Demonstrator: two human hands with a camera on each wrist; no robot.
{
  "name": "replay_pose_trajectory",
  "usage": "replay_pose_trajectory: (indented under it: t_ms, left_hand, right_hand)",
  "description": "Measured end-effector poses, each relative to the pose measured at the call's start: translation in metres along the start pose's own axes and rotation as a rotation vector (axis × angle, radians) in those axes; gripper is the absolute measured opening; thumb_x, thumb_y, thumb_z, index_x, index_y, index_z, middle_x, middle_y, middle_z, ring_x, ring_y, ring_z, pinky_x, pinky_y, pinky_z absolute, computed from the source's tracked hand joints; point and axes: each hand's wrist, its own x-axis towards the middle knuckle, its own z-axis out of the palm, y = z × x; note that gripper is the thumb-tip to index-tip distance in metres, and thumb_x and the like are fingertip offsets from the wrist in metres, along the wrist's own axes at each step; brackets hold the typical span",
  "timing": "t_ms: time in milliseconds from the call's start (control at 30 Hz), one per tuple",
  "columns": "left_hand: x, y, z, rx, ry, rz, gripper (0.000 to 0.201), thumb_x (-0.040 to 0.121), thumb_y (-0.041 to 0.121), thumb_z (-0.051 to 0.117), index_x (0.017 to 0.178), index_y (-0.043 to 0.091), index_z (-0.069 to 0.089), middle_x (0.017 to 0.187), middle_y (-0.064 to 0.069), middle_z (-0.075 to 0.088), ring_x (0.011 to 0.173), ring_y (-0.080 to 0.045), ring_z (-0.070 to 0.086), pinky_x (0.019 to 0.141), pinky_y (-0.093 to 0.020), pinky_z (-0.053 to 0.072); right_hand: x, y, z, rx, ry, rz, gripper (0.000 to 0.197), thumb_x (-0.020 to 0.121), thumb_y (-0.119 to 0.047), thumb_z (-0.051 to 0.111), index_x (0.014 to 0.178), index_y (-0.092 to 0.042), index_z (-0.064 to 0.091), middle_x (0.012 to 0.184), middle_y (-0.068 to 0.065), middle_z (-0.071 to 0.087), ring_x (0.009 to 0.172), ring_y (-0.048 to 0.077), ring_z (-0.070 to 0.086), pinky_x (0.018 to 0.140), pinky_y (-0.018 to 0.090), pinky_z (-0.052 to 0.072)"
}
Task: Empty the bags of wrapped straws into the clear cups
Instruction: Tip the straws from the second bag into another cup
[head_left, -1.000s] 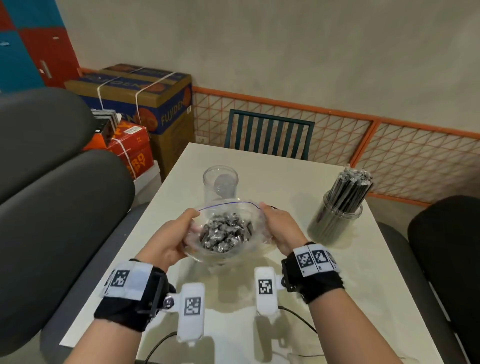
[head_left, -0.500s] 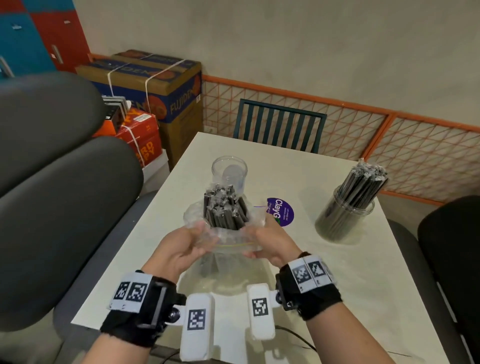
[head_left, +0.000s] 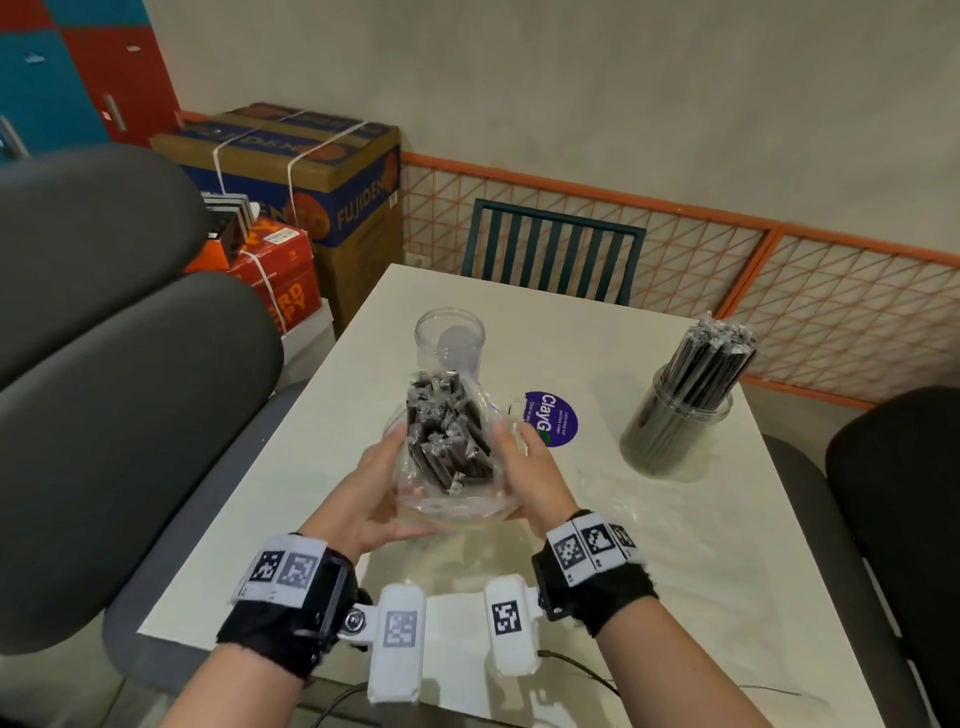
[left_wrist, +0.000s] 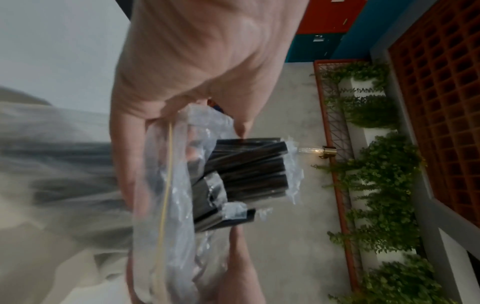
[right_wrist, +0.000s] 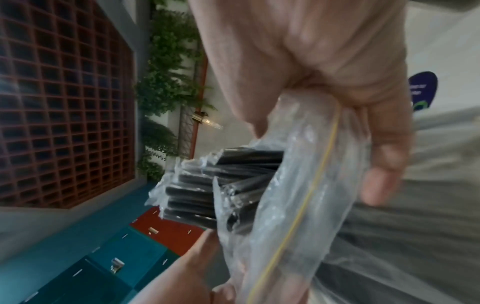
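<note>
A clear plastic bag (head_left: 447, 499) of black wrapped straws (head_left: 447, 436) is held upright above the table between both hands. My left hand (head_left: 374, 488) grips its left side and my right hand (head_left: 535, 467) grips its right side. The bag's mouth is pushed down, and the straw tops stick out above it. The wrist views show the bag (left_wrist: 166, 205) (right_wrist: 291, 195) bunched in my fingers with the straws (left_wrist: 246, 174) (right_wrist: 207, 189) poking out. An empty clear cup (head_left: 449, 345) stands just beyond the bag. A second clear cup (head_left: 675, 431), full of straws, stands at the right.
A round purple sticker (head_left: 553, 418) lies on the white table (head_left: 701, 597) between the cups. Grey chair backs (head_left: 104, 389) stand at the left, a dark chair (head_left: 893, 493) at the right and a slatted chair (head_left: 553, 254) beyond the far edge. Cardboard boxes (head_left: 311, 176) are stacked behind.
Both hands have pushed the bag's mouth down, so the straws now rise well out of it. The purple sticker, hidden before, is uncovered.
</note>
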Motion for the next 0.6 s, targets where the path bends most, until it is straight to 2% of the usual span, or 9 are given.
replay_pose_trajectory:
  t_ms: [67,167,267,333,367,433,467,533,600]
  left_hand:
    - [0.003,-0.003,0.003,0.103,0.098,0.008,0.04,0.09,0.052,0.049,0.116,0.023,0.049,0.104,-0.012,0.062,0.087,-0.029,0.064,0.071,-0.052,0.056]
    - [0.0,-0.006,0.009,0.09,0.217,0.01,0.023,0.096,0.034,0.043,0.093,0.012,0.049,0.065,-0.008,0.063,0.055,-0.027,0.062,0.068,-0.041,0.047]
    - [-0.006,-0.003,0.013,0.051,0.255,0.004,0.023,0.087,0.013,0.039,0.064,0.015,0.039,0.031,0.001,0.046,0.039,-0.025,0.048,0.057,-0.031,0.041]
    - [-0.004,-0.004,0.012,-0.044,0.202,0.01,0.021,0.071,0.006,0.047,0.06,0.018,0.035,0.037,0.001,0.038,0.039,-0.02,0.041,0.057,-0.033,0.049]
    - [0.001,-0.008,0.01,-0.109,0.174,-0.01,0.022,0.064,0.003,0.054,0.062,0.017,0.036,0.043,-0.001,0.04,0.04,-0.02,0.043,0.058,-0.037,0.052]
    - [-0.001,-0.009,0.012,-0.208,0.13,-0.007,0.013,0.076,0.012,0.061,0.078,0.01,0.049,0.061,-0.009,0.056,0.051,-0.023,0.056,0.053,-0.039,0.054]
    - [-0.001,-0.012,0.014,-0.151,0.16,0.011,0.02,0.087,0.026,0.057,0.095,0.008,0.052,0.078,-0.013,0.061,0.064,-0.026,0.062,0.052,-0.041,0.056]
    - [-0.001,-0.019,0.013,-0.04,0.234,0.03,0.035,0.092,0.037,0.049,0.119,0.015,0.044,0.109,-0.008,0.056,0.089,-0.032,0.059,0.055,-0.053,0.056]
    - [-0.006,-0.025,0.016,-0.006,0.214,0.007,0.025,0.097,0.026,0.042,0.121,0.018,0.043,0.12,-0.004,0.049,0.104,-0.037,0.053,0.056,-0.058,0.054]
  right_hand:
    - [-0.002,-0.002,-0.004,-0.157,0.109,-0.098,0.03,0.093,-0.039,0.043,0.097,-0.014,0.058,0.1,0.016,0.061,0.095,0.028,0.059,0.082,0.036,0.049]
    - [-0.003,-0.006,-0.009,-0.253,0.207,-0.204,0.032,0.096,-0.016,0.039,0.065,-0.016,0.046,0.081,0.012,0.048,0.078,0.021,0.046,0.068,0.028,0.034]
    - [0.003,-0.009,-0.012,-0.047,0.231,-0.015,0.031,0.097,-0.013,0.032,0.078,-0.007,0.055,0.079,0.014,0.055,0.075,0.027,0.053,0.069,0.036,0.044]
    - [0.008,-0.006,-0.015,0.046,0.204,0.161,0.032,0.099,-0.016,0.034,0.103,0.003,0.058,0.094,0.019,0.063,0.087,0.033,0.061,0.079,0.042,0.05]
    - [0.008,-0.004,-0.017,0.148,0.178,0.247,0.032,0.099,-0.017,0.036,0.107,0.004,0.057,0.092,0.017,0.063,0.083,0.031,0.062,0.079,0.042,0.052]
    - [0.012,0.002,-0.016,0.279,0.141,0.324,0.036,0.098,-0.024,0.04,0.114,0.005,0.056,0.083,0.011,0.06,0.076,0.027,0.06,0.081,0.041,0.053]
    - [0.014,0.005,-0.017,0.27,0.122,0.34,0.045,0.094,-0.035,0.046,0.117,0.002,0.055,0.088,0.013,0.063,0.082,0.029,0.063,0.09,0.044,0.052]
    - [0.027,0.024,-0.018,0.24,0.071,0.378,0.078,0.066,-0.068,0.061,0.112,-0.006,0.06,0.109,0.018,0.067,0.1,0.035,0.066,0.096,0.053,0.048]
    - [0.036,0.038,-0.019,0.253,-0.01,0.424,0.09,0.044,-0.075,0.07,0.104,-0.008,0.062,0.114,0.014,0.068,0.104,0.038,0.065,0.095,0.055,0.048]
